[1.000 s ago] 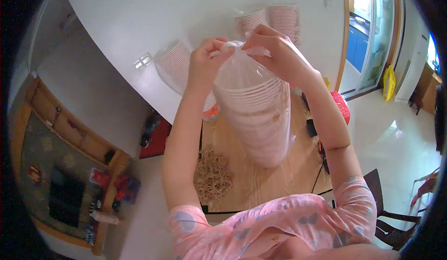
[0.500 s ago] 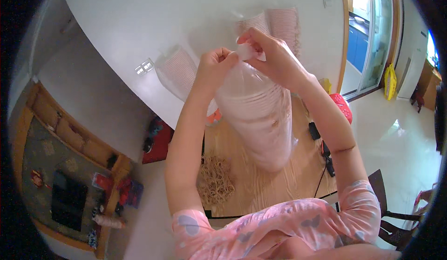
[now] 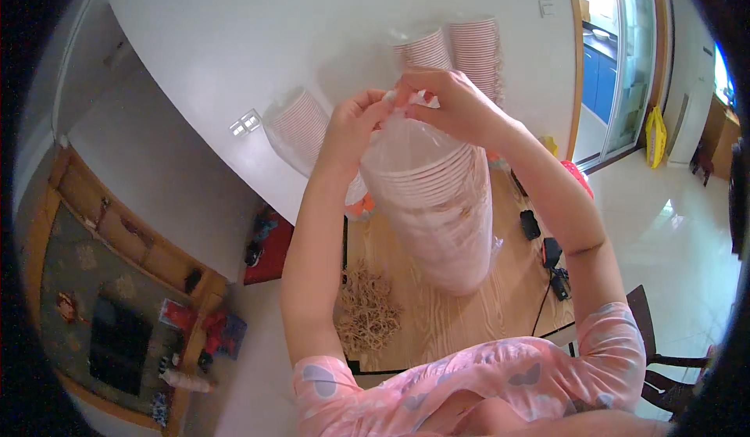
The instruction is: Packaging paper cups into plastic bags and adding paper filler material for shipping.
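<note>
wooden table below, tall stack of paper cups inside clear plastic bag, left hand and right hand both pinching the bag top closed

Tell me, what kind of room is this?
Probably a room in a home: a wooden table, a glass sliding door and a shiny tiled floor. Both hands pinch a clear bag of stacked paper cups.
</note>
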A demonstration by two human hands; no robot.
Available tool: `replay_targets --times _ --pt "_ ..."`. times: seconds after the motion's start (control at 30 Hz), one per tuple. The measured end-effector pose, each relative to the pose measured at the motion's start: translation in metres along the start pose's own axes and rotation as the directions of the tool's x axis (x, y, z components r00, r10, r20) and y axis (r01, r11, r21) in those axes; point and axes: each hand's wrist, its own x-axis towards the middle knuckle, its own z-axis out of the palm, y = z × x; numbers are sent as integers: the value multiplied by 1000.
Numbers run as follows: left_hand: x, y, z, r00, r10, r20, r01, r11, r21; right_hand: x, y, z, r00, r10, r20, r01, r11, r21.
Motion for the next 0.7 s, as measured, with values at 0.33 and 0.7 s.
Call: replay_targets --times 0.33,0.7 --pt "-8 -10 5 976 215 15 -214 955 207 12 -20 8 953 301 23 -293 941 -169" --pt "-5 -10 12 963 230 -144 -183 942 281 -4 3 -9 983 126 131 -148 973 175"
